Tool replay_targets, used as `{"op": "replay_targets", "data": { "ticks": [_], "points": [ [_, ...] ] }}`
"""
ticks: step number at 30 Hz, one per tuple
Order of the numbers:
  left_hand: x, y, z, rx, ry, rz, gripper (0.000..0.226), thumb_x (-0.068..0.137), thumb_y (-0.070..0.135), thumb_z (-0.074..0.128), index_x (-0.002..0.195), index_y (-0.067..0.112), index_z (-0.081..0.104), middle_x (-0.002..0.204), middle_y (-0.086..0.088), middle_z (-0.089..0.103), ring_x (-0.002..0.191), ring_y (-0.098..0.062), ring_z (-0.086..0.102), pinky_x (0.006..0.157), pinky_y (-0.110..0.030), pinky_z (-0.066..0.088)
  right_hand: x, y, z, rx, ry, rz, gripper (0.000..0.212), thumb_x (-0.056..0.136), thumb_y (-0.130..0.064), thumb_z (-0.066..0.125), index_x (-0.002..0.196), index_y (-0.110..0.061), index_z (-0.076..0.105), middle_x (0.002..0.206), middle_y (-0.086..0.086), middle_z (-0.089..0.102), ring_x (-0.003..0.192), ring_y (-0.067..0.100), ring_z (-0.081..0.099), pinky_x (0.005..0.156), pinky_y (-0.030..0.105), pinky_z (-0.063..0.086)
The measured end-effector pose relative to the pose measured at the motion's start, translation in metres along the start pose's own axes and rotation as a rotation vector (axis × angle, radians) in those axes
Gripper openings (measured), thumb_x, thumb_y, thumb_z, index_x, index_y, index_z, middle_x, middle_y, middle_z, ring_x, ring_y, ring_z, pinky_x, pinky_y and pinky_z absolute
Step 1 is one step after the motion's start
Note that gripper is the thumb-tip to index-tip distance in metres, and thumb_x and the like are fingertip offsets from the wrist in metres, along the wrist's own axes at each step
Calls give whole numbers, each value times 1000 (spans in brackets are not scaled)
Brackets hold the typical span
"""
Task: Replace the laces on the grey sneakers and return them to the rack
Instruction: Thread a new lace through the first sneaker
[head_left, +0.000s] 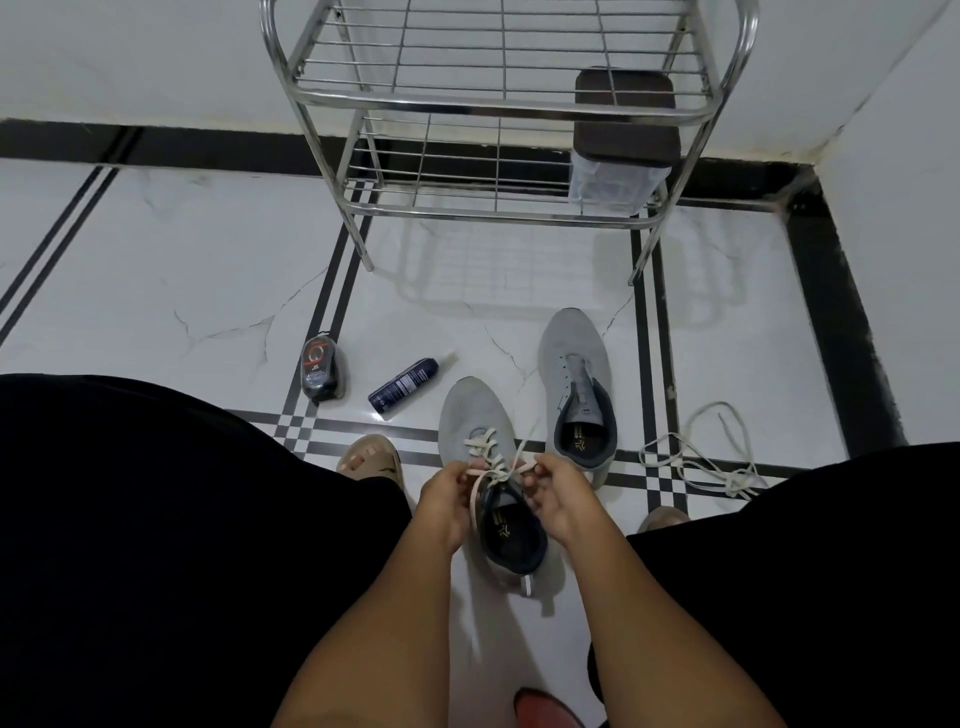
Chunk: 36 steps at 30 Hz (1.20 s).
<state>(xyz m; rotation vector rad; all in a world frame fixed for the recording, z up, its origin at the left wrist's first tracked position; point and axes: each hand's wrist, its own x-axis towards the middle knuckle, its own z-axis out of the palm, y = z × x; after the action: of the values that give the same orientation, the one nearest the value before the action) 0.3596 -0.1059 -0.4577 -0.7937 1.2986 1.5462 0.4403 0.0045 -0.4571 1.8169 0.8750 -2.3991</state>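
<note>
Grey sneakers sit on the white tiled floor (182, 260) in front of a seated person in black clothing, and the scene reads from the left as follows. A dark shoe-polish applicator (323, 375) stands upright on a black tile stripe, and just right of it a blue spray can (402, 385) lies on its side. A foot in a tan sandal (371, 460) shows beside the left knee. The near sneaker (480, 467) lies between the knees, toe pointing away, partly threaded with a white lace (485, 457). The left hand (447, 499) pinches one end of that lace at the shoe's collar, and the right hand (558, 496) pinches the other end, the two strands crossing over the tongue. The second sneaker (574, 379) stands just beyond and to the right, unlaced, its tongue bare. Further right, a loose lace (701, 457) lies tangled on the tiles. Behind everything, a chrome wire rack (498, 109) stands against the wall, with a brown-lidded clear container (621, 150) on its lower shelf, right side.
</note>
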Motion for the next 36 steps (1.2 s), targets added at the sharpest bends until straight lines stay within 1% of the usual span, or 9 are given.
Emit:
{"op": "replay_targets", "data": {
  "ticks": [5,13,17,20,23,25,27,31,36],
  "points": [
    [16,5,0,-52,158,-13,30,86,-2,42,57,8,44,42,-2,40,31,-12,39,35,-14,38,8,-3,5,168,34,70,37,97,-14,31,61,-17,32,36,-7,28,26,7,21,51,26,15],
    [22,7,-2,141,206,86,27,86,3,49,60,8,52,49,-4,53,42,-15,49,48,-22,43,13,-3,4,160,68,29,34,93,-8,34,61,-15,37,44,-5,36,26,6,20,48,25,17],
    [20,16,-3,665,166,401,19,94,24,54,86,7,59,85,-5,63,78,-20,55,69,-30,41,3,-12,-1,-321,22,-63,14,87,-10,52,73,-12,54,58,0,56,43,9,38,48,22,32],
    [19,22,-1,771,258,507,23,98,28,49,111,11,56,111,-6,58,95,-21,54,78,-29,40,-14,-24,-6,-625,27,-33,3,85,-18,57,87,-18,54,77,2,54,58,12,46,53,22,36],
    [17,20,-9,961,452,383,33,97,16,43,128,8,53,128,-16,55,112,-35,55,90,-36,46,-24,-17,-14,-1154,-60,204,28,88,-27,62,108,-10,51,85,10,54,66,19,56,53,27,46],
    [15,9,-12,1072,419,211,38,99,22,39,131,3,49,132,-20,53,118,-37,53,97,-38,45,-22,2,-16,-1206,-68,298,25,92,-21,60,104,-2,48,79,15,61,68,24,64,59,33,53],
    [11,-5,-11,1097,328,103,48,101,35,32,135,4,43,133,-22,51,119,-38,52,101,-41,44,-19,18,-11,-1085,2,180,4,90,-4,52,89,-1,50,67,19,64,57,27,67,61,39,58],
    [3,-16,-6,1132,247,230,51,98,28,41,147,19,26,134,-21,49,118,-38,52,90,-34,46,-12,20,5,-836,6,0,11,83,0,50,88,-1,60,84,20,67,73,31,68,70,38,58],
    [6,-3,-5,1222,231,301,70,95,13,41,153,27,5,138,-22,43,122,-38,49,97,-40,43,-31,-20,1,-1244,464,-599,19,90,-19,50,103,-16,64,109,6,59,91,29,63,66,30,44]
  ]
}}
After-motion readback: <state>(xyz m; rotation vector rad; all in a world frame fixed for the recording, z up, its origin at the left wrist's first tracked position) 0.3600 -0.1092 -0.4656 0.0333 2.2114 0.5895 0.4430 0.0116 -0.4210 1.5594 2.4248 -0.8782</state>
